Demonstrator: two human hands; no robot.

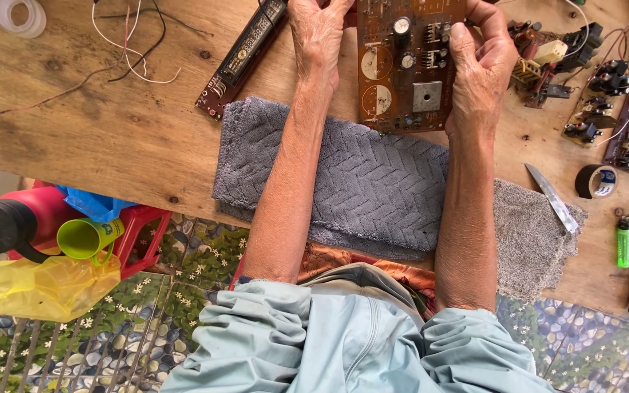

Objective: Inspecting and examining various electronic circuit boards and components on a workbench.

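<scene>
Here: two hands on a circuit board

Both the left hand (319, 36) and right hand (483, 62) grip a brown circuit board (404, 65) by its side edges, above a grey towel (343, 182) on the wooden table (111, 138).

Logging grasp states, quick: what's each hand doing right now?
Left hand: closed on the circuit board's left edge.
Right hand: closed on its right edge.

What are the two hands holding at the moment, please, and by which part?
Both hold the brown circuit board by its side edges: left hand on its left edge, right hand on its right.
</scene>
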